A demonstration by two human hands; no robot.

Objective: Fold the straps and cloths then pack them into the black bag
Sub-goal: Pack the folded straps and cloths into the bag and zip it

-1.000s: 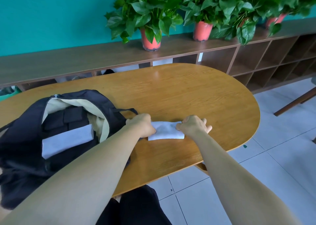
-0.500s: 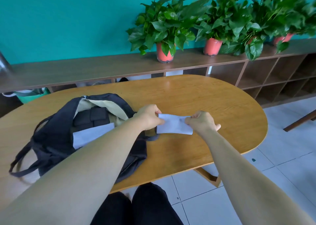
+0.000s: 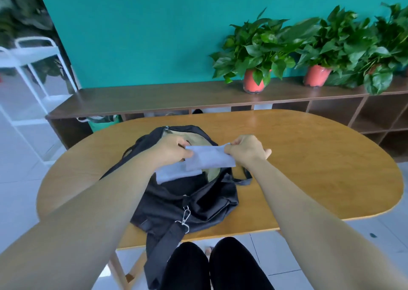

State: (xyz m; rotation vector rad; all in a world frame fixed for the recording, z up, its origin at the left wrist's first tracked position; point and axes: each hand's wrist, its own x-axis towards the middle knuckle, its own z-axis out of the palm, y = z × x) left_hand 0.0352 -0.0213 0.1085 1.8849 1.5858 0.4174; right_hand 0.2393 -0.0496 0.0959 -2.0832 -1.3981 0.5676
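A black bag [image 3: 189, 199] lies open on the wooden table [image 3: 320, 168], its pale lining showing at the mouth. I hold a folded white cloth [image 3: 209, 159] in the air just above the bag's opening. My left hand [image 3: 172, 150] grips its left end and my right hand [image 3: 245, 150] pinches its right end. Another folded white cloth [image 3: 174, 174] lies inside the bag, partly under the held one. A black strap with metal clips [image 3: 185, 218] hangs off the table's near edge toward my lap.
A long low wooden shelf [image 3: 154, 97] runs behind the table, with potted plants [image 3: 256, 53] in red pots on its right part. A white metal rack [image 3: 33, 69] stands at the left. Tiled floor surrounds the table.
Both hands lifted the folded white cloth off the table and carried it left to above the bag's opening. The view swung left, so the bag now sits at the centre.
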